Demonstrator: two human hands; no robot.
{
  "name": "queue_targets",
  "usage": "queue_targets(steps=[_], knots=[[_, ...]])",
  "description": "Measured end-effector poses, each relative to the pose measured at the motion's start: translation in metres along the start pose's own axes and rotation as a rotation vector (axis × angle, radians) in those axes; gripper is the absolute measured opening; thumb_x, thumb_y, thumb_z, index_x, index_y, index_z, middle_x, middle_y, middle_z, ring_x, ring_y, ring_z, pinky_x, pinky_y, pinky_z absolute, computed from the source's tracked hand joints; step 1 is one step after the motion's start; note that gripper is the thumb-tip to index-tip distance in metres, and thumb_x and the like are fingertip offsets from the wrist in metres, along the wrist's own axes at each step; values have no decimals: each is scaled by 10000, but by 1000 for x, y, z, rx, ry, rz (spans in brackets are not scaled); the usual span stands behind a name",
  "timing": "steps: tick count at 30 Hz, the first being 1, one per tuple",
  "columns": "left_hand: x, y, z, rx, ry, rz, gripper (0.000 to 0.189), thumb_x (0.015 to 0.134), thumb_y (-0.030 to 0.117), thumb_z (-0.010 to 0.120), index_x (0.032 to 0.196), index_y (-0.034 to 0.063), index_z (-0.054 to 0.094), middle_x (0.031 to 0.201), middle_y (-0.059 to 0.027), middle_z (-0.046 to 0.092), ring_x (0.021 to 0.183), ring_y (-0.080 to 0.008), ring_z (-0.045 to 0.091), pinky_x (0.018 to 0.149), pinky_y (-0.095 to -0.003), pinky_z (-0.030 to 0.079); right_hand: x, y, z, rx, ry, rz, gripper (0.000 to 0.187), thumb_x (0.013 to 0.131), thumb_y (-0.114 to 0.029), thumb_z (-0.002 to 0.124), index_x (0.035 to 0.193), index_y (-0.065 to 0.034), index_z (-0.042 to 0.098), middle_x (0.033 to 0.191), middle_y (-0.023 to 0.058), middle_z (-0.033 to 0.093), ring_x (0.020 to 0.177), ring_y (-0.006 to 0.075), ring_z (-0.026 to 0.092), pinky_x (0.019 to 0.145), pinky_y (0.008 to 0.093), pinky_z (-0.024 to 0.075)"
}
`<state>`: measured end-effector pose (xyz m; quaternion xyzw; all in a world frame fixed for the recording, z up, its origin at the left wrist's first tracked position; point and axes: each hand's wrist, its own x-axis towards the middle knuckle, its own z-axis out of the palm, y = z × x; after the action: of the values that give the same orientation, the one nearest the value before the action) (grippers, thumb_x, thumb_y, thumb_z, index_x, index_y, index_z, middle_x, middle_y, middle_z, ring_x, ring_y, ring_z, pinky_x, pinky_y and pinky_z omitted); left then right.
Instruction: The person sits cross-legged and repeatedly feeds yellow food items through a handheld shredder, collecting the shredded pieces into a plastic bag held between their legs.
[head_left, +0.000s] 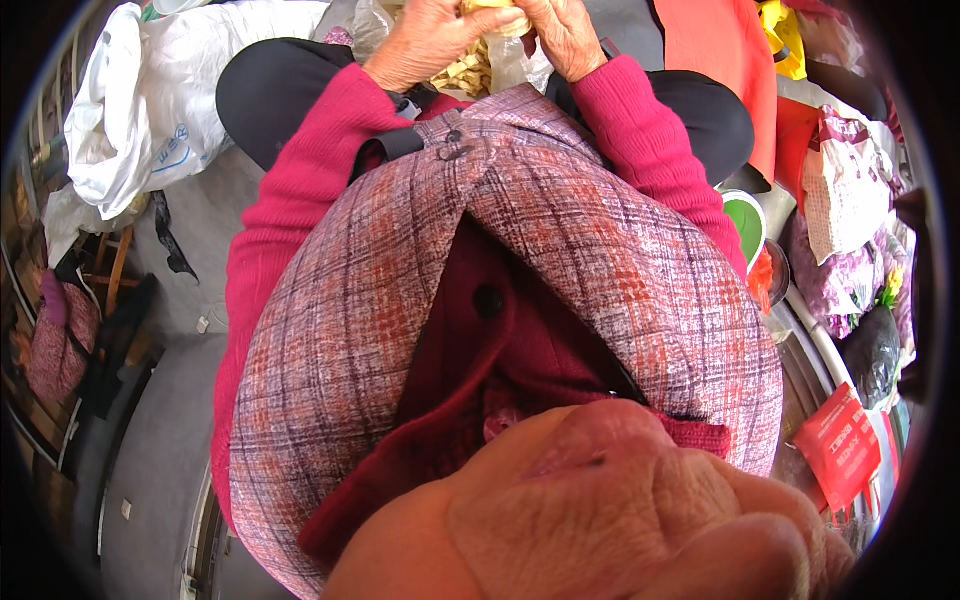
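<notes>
At the top of the head view, my left hand (424, 41) pinches a pale yellow piece (511, 21) between thumb and fingers; the top edge cuts the piece off, and its kind is unclear. My right hand (562, 37) touches its right side, fingers bent around it. Beneath the hands, many pale yellow strips (469, 71) lie beside clear plastic film (521, 64), between the dark-trousered knees.
On the left are a large white woven sack (187, 97) and the grey floor (202, 217). At right stand a green-lined bowl (744, 225), a red sheet (724, 82), a white printed bag (844, 184) and a red bag (840, 450). The plaid garment fills the middle.
</notes>
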<state>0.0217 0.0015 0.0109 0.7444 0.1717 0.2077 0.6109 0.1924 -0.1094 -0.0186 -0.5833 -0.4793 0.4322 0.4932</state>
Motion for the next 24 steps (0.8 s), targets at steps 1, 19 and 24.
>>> queue_targets(steps=[1, 19, 24], knots=[[0, -5, 1, 100, 23, 57, 331, 1027, 141, 592, 1320, -4, 643, 1247, -94, 671, 1182, -199, 626, 1034, -302, 483, -1, 1, 2, -107, 18, -289, 301, 1051, -228, 479, 1215, -40, 648, 949, 85, 694, 545, 140, 572, 480, 268, 460], [6, 0, -24, -1206, 32, -360, 484, 1077, 426, 521, 1279, -7, 598, 1027, -104, 687, 847, -164, 639, 848, -391, 571, -10, 5, -26, 98, 284, -7, 265, 1049, -144, 575, 829, 2, 579, 724, -36, 500, 684, 71, 473, 630, 271, 429], [2, 1, -22, -852, 163, -464, 384, 1038, 407, 629, 1157, 43, 668, 891, -45, 697, 619, -87, 624, 476, -220, 468, -7, 19, -14, -17, 187, 94, 215, 1041, -192, 637, 917, -20, 670, 731, -64, 531, 681, 60, 504, 593, 251, 420]])
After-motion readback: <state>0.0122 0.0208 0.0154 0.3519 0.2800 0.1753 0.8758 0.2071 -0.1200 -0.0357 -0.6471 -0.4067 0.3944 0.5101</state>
